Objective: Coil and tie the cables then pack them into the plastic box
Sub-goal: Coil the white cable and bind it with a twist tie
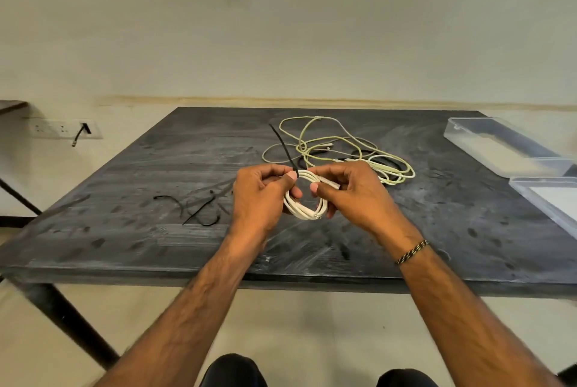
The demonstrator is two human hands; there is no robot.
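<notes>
left hand (260,191) pinches black zip tie (282,147) at coil top, tail pointing up-away | right hand (349,191) grips white cable coil (304,205) | plastic box (499,144) far right

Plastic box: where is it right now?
In the head view, the open plastic box sits at the table's far right edge, its lid just nearer, right of the loose cables.
</notes>
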